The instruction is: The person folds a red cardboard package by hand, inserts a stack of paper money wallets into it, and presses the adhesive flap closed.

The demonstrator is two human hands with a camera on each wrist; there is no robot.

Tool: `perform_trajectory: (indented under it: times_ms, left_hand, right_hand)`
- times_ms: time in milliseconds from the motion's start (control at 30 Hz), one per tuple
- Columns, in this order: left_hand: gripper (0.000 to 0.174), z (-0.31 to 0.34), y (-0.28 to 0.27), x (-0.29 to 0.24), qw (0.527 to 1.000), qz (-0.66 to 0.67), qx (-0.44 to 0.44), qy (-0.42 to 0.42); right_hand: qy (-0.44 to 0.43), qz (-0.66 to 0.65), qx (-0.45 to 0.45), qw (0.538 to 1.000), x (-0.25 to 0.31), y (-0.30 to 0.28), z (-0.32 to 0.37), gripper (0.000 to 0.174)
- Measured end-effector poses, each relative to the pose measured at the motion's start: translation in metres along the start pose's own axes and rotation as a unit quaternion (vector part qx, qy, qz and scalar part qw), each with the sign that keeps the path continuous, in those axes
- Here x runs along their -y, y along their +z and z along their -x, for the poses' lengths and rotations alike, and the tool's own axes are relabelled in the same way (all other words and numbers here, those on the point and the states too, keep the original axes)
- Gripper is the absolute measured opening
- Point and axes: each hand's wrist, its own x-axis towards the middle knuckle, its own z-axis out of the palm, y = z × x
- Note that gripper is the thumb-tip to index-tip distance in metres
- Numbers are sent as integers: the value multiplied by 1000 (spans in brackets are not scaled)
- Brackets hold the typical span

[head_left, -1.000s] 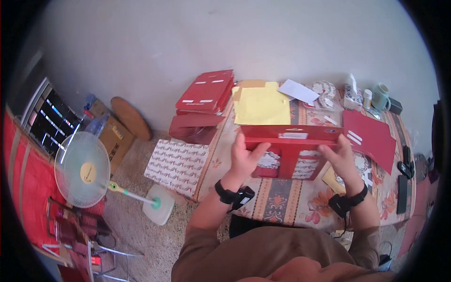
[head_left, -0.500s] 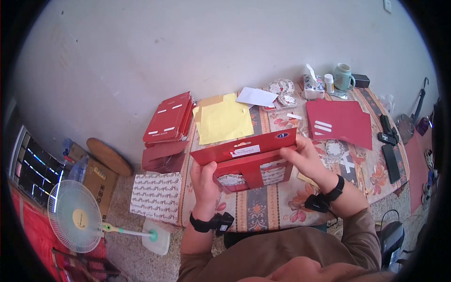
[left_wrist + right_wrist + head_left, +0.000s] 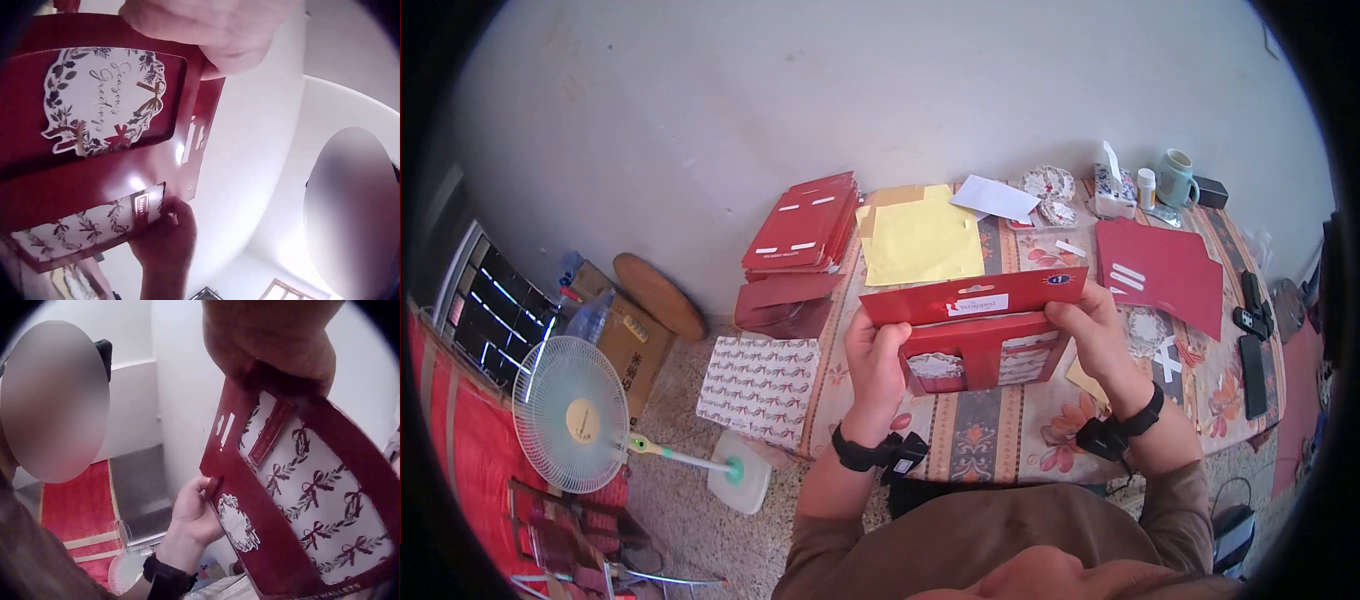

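Note:
Both hands hold a red cardboard pack (image 3: 982, 365) up over the near part of the table. Its hang-tab flap, with a white label (image 3: 980, 305), runs along the top edge. My left hand (image 3: 877, 365) grips the left end, thumb on the near side; my right hand (image 3: 1093, 330) grips the right end the same way. Two windows are cut in the front. Through one shows a wreath card (image 3: 103, 103) reading "Season's Greetings"; through the other, ribbon-patterned paper (image 3: 319, 506). The word "WALLETS" is printed along the pack's edge in the right wrist view.
Red folders (image 3: 805, 225) are stacked at the back left, beside a yellow sheet (image 3: 925, 245) and a white envelope (image 3: 995, 197). Dark red sheets (image 3: 1160, 270) lie to the right. A tissue box (image 3: 1114, 200) and mug (image 3: 1175, 180) stand behind. A fan (image 3: 575, 415) stands left.
The pack dipped at its left end and turned, then levelled partly, its label now more visible. Both hands kept their hold. The head view swung and came partly back.

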Motion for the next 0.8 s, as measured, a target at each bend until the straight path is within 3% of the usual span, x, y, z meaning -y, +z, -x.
perform_trajectory:
  times_ms: [467,633,800]
  left_hand:
    - [32,-5,-1,3,1000,-2,9,18]
    - [27,-8,-2,-3,994,71,70,-35]
    - [25,-11,-26,11,991,38,132,-1]
  right_hand:
    - [-12,-13,-10,1000,-4,1,0,21]
    - [-1,-33,0,999,-8,-2,-5,20]
    - [-20,-19,54,998,-21,-20,-5,19]
